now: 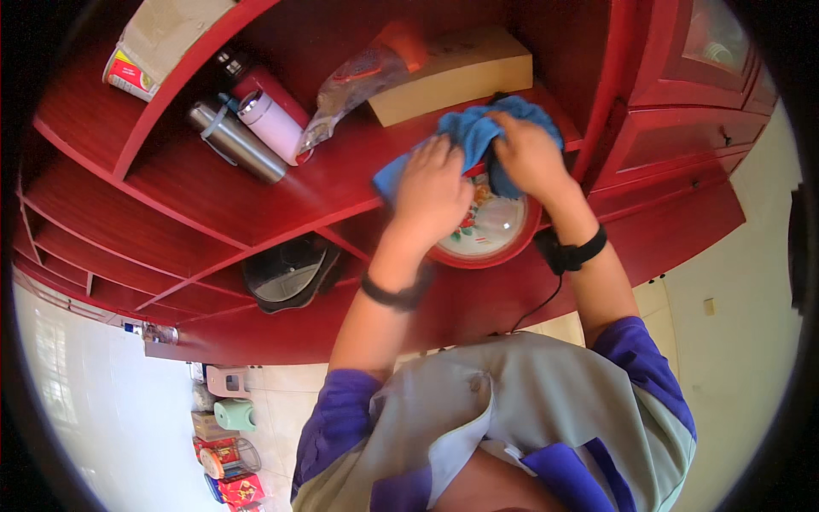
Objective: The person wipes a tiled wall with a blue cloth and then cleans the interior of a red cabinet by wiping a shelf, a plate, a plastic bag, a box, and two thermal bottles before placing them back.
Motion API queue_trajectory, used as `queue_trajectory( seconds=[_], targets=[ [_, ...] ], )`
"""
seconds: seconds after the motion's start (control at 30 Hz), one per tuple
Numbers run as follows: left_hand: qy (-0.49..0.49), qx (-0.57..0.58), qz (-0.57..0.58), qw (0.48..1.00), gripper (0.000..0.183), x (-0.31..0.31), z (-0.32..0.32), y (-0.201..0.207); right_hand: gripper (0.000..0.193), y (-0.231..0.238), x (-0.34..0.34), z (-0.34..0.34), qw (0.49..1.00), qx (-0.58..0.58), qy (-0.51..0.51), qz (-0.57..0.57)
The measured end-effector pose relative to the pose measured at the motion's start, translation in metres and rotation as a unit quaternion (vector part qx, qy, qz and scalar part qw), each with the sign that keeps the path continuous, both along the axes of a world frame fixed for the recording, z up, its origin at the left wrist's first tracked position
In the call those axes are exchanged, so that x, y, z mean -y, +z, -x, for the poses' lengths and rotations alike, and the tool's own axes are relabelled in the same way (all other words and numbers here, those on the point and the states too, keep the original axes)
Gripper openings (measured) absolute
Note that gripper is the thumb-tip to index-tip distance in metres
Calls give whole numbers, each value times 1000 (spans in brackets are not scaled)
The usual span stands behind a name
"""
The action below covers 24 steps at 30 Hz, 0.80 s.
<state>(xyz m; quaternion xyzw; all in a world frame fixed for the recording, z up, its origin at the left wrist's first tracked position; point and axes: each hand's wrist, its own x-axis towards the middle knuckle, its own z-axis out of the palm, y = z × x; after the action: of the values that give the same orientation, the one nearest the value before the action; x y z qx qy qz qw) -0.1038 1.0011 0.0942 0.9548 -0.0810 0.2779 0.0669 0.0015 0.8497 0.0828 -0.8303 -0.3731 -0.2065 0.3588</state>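
Note:
A blue cloth (467, 128) is bunched at the edge of a red wooden shelf, with both my hands on it. My left hand (433, 188) grips the cloth's left part, fingers bent onto it and slightly blurred. Farther right, my right hand (531, 158) holds a thicker fold, its thumb side toward the shelf. Something dark shows by the cloth near the right hand; I cannot make out what it is. Below the hands, a white basin (490, 237) with a flower pattern and red rim sits in the lower compartment, partly covered by my left hand and the cloth.
Behind the cloth lies a long tan box (456, 77) beside a clear plastic bag (354, 85). To the left lie a steel flask (237, 143), a pink bottle (273, 126) and a dark red bottle (269, 90). A black bag (290, 271) occupies a lower compartment. Cabinet doors (657, 154) stand at right.

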Motion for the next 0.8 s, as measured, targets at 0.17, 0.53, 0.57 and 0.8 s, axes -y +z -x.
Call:
queue_trajectory(
  seconds=[0.17, 0.53, 0.57, 0.8],
  targets=[
    [-101, 51, 27, 993, 31, 47, -49, -5, 29, -11, 30, -34, 995, 64, -51, -50],
    [-38, 23, 82, 996, 30, 4, 7, -2, 45, -2, -15, 11, 987, 61, 128, -77],
    [-9, 7, 99, 995, 30, 1, 14, 0, 46, 1, -27, 22, 982, 58, 159, -84],
    [-64, -60, 411, 907, 33, -32, 43, -3, 43, 9, -67, 57, 974, -38, 203, -90]
  ],
)
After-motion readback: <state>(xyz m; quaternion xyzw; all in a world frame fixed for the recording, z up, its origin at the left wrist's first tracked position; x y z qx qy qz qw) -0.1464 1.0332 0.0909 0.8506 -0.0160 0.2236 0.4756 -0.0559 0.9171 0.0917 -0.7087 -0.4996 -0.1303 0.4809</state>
